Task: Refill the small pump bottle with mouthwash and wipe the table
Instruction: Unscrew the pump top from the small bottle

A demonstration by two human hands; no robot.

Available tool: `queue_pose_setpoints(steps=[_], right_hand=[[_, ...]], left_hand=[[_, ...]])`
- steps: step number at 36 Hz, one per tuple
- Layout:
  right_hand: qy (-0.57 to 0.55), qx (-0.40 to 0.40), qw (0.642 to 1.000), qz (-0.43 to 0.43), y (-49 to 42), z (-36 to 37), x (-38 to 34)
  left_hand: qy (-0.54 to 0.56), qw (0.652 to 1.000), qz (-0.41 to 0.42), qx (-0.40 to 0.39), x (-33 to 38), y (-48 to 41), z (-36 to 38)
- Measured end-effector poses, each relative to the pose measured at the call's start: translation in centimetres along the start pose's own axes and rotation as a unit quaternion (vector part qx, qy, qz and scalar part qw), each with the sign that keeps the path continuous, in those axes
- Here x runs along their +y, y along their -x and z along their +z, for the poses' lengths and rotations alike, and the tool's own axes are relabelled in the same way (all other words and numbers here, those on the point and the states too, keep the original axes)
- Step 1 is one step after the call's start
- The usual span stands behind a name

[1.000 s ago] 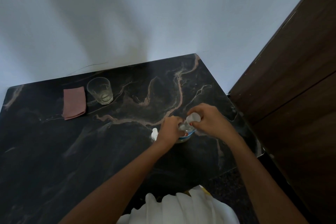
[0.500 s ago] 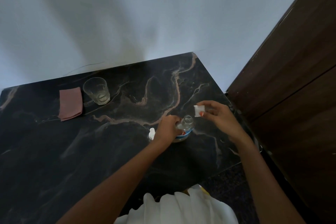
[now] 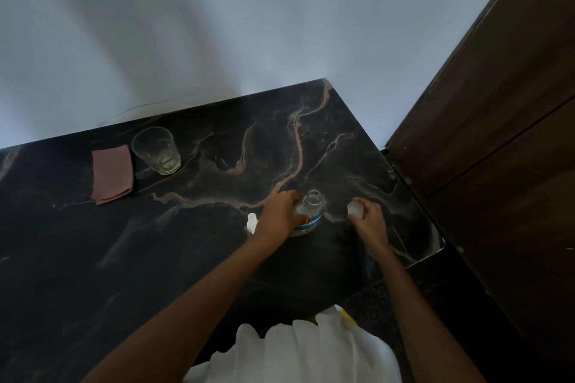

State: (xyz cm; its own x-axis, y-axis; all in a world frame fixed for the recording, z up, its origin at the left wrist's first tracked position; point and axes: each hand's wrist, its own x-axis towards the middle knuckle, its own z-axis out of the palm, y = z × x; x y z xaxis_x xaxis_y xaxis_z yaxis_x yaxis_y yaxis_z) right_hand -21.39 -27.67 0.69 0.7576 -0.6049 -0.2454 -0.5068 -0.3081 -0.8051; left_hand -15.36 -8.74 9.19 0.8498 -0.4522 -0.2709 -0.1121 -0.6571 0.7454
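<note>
A clear mouthwash bottle (image 3: pixel 311 207) with a blue label stands uncapped on the dark marble table (image 3: pixel 217 258), its open mouth facing up. My left hand (image 3: pixel 280 213) grips its body from the left. My right hand (image 3: pixel 368 219) holds the white cap (image 3: pixel 355 208) low over the table, just right of the bottle. A small white pump bottle (image 3: pixel 252 222) stands just left of my left hand, partly hidden by it. A folded pink cloth (image 3: pixel 112 172) lies at the back left.
A clear drinking glass (image 3: pixel 157 151) stands beside the cloth near the wall. A dark wooden door (image 3: pixel 497 134) stands right of the table. The table's right edge and corner lie close to my right hand.
My right hand took the white cap off the mouthwash bottle and carried it right and down toward the table. My left hand kept hold of the bottle.
</note>
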Motion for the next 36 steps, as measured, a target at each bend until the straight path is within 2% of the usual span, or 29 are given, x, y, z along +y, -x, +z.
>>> queue_pose_setpoints(steps=[3,7,17,29,32,36], right_hand=[[0.046,-0.010,0.998,-0.043,0.0,1.0,1.0],[0.094,-0.009,0.994,-0.059,0.0,1.7,2.0],[0.081,0.012,0.994,-0.078,0.4,1.6,2.2],[0.065,0.051,0.988,-0.131,4.7,-0.6,-1.0],[0.032,0.027,0.988,-0.148,6.2,-1.0,-3.1],[0.016,-0.069,0.983,-0.171,8.8,-0.1,-6.1]], left_hand=[[0.009,1.000,0.002,0.006,0.0,0.2,0.1],[0.012,1.000,0.006,0.002,0.0,0.5,0.1],[-0.024,0.999,0.021,-0.004,0.5,0.8,-0.5],[0.037,0.998,0.033,0.042,-1.0,1.6,-5.1],[0.028,0.996,0.038,0.069,-2.1,1.8,-6.2],[0.023,0.996,0.027,0.086,-4.0,2.5,-7.0]])
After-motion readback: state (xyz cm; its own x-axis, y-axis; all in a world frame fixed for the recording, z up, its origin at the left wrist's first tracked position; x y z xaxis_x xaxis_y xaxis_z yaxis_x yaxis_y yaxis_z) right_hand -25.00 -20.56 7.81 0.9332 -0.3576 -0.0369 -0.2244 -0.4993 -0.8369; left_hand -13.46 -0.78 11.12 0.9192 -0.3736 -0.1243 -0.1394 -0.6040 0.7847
